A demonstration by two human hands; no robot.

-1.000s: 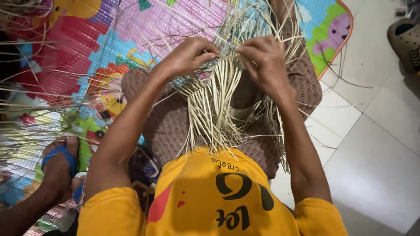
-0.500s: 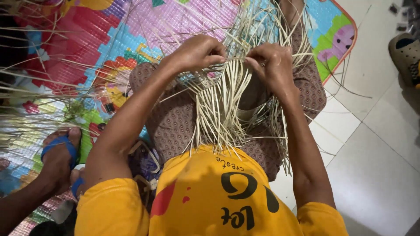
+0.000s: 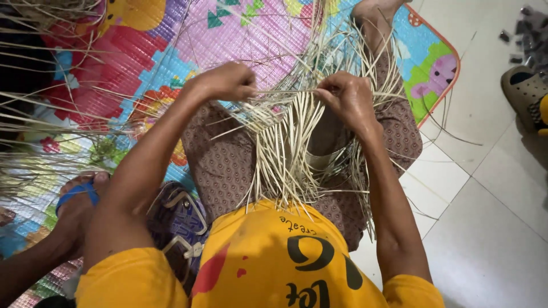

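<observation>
**Both hands pinching straw strips over the lap**

Fingers of the left hand [image 3: 225, 81] curl shut, pinching pale straw strips [image 3: 285, 142] at centre frame. Fingers of the right hand [image 3: 345, 96] also fold tight around strips, just right of centre. One thin strip runs taut between the two hands. The half-woven bundle lies on the lap, over brown patterned trousers [image 3: 228, 165], loose ends fanning toward the yellow shirt [image 3: 274, 256] at the bottom and toward the top of the frame. Underneath, a colourful play mat [image 3: 228, 28] covers the upper left; white floor tiles [image 3: 485, 228] fill the right. Another person's hand [image 3: 77, 199] with a blue band sits at lower left. A sandal [image 3: 525, 91] rests at the right edge.
</observation>
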